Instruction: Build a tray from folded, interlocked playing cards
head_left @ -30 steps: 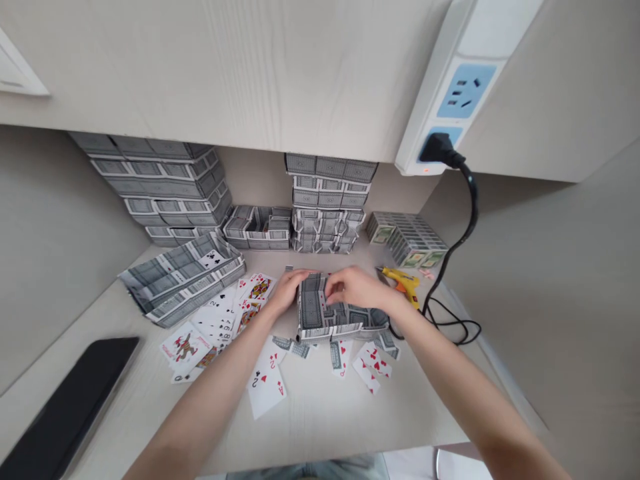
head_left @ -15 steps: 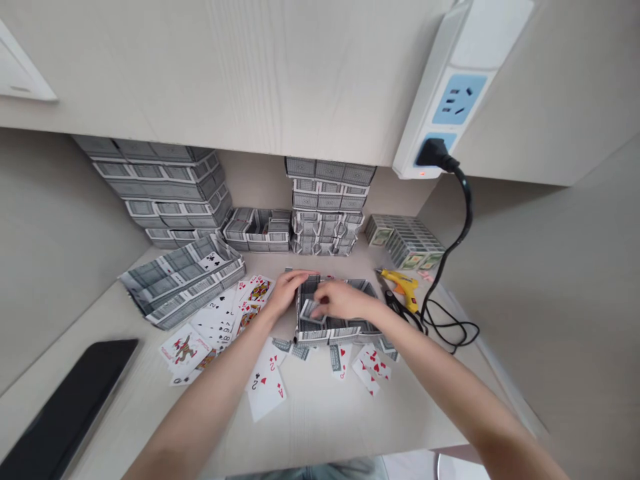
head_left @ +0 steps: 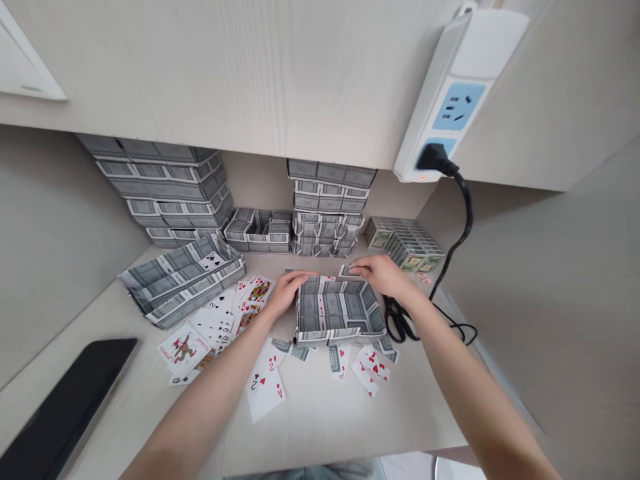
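Note:
An open box folded from grey-backed playing cards (head_left: 340,331) sits on the desk before me. My left hand (head_left: 290,291) grips its far left corner, fingers stretched along the back wall. Just behind the box's far right part, my right hand (head_left: 379,273) is closed on a playing card (head_left: 347,270), pinched at the card's right end. Part of that card is hidden by the fingers. Cut card pieces (head_left: 371,365) and whole cards (head_left: 265,393) lie along the near side of the box.
A longer card box (head_left: 195,293) tilts at left above spread cards (head_left: 220,317). Stacked card boxes (head_left: 175,190), (head_left: 327,200) stand at the back, with card packs (head_left: 413,243) right. Black-handled scissors (head_left: 397,323), a cable (head_left: 463,233) and a black flat object (head_left: 70,407) lie around.
My right hand has come out of the box, moving right and back past its far wall with the card. It now covers the yellow glue gun. My left hand stays put.

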A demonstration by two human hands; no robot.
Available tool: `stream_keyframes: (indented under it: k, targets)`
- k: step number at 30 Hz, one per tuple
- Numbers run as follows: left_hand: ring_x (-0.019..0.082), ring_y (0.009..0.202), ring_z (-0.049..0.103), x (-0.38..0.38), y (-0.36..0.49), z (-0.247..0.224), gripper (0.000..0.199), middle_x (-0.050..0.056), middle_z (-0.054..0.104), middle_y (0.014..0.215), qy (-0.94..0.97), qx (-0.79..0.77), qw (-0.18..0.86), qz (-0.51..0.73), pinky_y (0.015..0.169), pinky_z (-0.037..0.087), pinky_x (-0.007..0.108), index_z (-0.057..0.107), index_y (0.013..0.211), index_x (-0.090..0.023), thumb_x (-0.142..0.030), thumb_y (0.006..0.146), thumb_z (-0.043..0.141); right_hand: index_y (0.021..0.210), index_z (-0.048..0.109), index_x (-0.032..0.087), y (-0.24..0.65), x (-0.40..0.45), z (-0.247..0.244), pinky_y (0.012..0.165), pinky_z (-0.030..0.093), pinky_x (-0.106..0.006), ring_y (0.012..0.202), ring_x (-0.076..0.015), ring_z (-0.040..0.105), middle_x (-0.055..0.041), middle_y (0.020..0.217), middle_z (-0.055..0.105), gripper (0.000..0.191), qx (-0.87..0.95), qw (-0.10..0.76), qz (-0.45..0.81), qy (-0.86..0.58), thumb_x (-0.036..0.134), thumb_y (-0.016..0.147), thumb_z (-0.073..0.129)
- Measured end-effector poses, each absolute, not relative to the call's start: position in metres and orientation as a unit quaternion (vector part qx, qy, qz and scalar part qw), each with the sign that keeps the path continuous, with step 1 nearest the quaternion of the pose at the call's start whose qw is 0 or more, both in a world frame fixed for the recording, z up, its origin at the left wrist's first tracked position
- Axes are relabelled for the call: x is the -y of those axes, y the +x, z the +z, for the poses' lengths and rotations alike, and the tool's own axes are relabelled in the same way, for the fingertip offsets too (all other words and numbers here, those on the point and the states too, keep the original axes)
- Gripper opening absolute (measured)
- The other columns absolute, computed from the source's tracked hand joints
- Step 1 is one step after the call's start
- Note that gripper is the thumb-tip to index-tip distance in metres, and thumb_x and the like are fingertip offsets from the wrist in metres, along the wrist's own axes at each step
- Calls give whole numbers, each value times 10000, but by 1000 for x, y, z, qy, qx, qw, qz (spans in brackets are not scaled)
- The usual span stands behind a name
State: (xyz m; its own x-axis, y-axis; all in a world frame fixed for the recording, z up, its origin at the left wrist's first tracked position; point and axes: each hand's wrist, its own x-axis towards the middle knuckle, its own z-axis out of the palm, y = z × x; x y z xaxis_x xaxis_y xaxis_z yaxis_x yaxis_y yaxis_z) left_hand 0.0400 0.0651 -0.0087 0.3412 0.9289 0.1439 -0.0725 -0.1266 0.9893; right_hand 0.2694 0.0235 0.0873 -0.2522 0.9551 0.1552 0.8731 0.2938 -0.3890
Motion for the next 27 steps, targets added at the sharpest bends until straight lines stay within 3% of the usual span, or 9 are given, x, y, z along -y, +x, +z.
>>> stream_keyframes:
  k: [19,27]
  targets:
    - [217,949,583,-64,39,-5,281,57,680,967,602,-365,560,437,872,409,321,693,869,-159,-341,728,534,891,675,245,251,-28,82,669,400,-242,830,-192,615,-30,901,690,187,810,120,79,-569,260,813,506]
    - [214,951,582,-65,39,-7,283,55,682,961,607,-361,555,439,879,405,316,694,875,-156,-337,727,533,840,677,203,240,-37,82,692,390,-255,857,-214,572,-67,773,662,157,832,74,42,-548,262,766,552]
